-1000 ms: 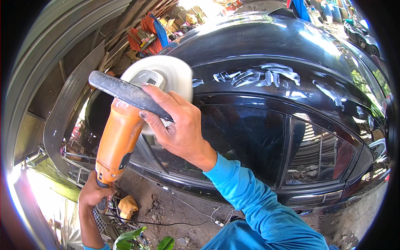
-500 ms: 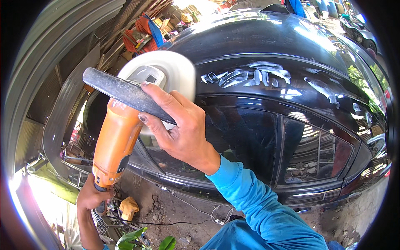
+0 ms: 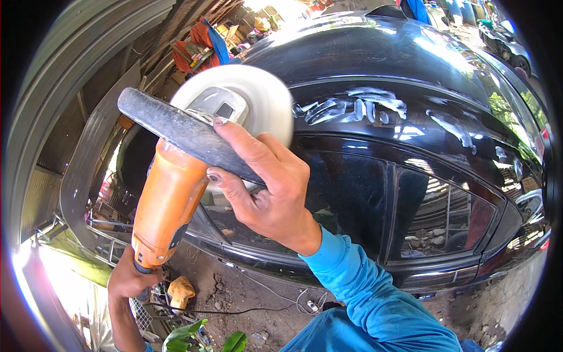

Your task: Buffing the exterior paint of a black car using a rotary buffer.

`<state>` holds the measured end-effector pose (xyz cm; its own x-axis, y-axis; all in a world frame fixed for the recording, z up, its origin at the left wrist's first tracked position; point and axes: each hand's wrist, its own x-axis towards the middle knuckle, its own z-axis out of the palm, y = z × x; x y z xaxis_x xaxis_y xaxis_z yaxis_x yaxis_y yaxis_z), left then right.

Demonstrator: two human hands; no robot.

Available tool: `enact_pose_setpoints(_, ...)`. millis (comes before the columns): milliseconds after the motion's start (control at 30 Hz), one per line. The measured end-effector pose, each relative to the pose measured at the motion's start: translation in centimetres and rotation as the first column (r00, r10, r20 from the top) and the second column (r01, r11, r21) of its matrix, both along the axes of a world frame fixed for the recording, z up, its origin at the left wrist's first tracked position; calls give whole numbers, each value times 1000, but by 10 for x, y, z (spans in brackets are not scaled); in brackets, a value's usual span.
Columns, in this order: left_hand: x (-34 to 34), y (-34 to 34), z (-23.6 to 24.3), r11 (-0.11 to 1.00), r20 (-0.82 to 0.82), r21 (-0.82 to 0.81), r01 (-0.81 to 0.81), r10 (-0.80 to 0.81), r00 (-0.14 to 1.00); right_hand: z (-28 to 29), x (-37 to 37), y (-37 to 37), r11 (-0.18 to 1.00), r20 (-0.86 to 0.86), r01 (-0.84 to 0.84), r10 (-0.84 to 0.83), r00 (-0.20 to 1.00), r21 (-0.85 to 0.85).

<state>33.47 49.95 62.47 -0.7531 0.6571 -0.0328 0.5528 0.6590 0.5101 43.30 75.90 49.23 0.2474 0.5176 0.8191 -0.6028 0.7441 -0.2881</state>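
An orange power polisher (image 3: 170, 199) with a blurred white round pad (image 3: 264, 94) rests over the upper side of a black car (image 3: 363, 53). My right hand (image 3: 267, 188) is closed on the polisher's black front handle (image 3: 152, 117), at the centre of the view. At lower left, my left hand (image 3: 129, 276) grips the rear of the tool below the orange body. Streaks of white paste (image 3: 375, 100) lie on the car's dark paint to the right of the pad, above the side windows (image 3: 440, 217).
A corrugated metal wall (image 3: 47, 117) runs along the left. A cable (image 3: 246, 314) and a yellow lump (image 3: 180, 293) lie on the dirt ground, with a leafy plant (image 3: 182, 334) below. Barrels (image 3: 454, 12), another vehicle (image 3: 501, 41) and clutter stand behind the car.
The polisher's pad and my right hand have moved right and slightly up, reaching nearer the white streaks. Both hands keep their hold on the tool.
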Motion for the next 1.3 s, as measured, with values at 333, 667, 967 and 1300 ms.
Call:
enact_pose_setpoints(333,-15,-15,-3,991,88,103,-86,77,993,19,-43,-3,998,32,-66,65,997,7)
enact_pose_setpoints(667,-13,-30,-1,986,158,134,-103,82,984,22,-15,-11,996,55,-85,83,995,37)
enact_pose_setpoints(967,-33,-8,12,997,252,-37,63,-51,966,31,-2,-4,1000,102,-1,2,995,-9)
enact_pose_setpoints(1300,-117,-57,9,968,273,209,-139,79,959,64,-144,-32,991,211,-121,105,972,61)
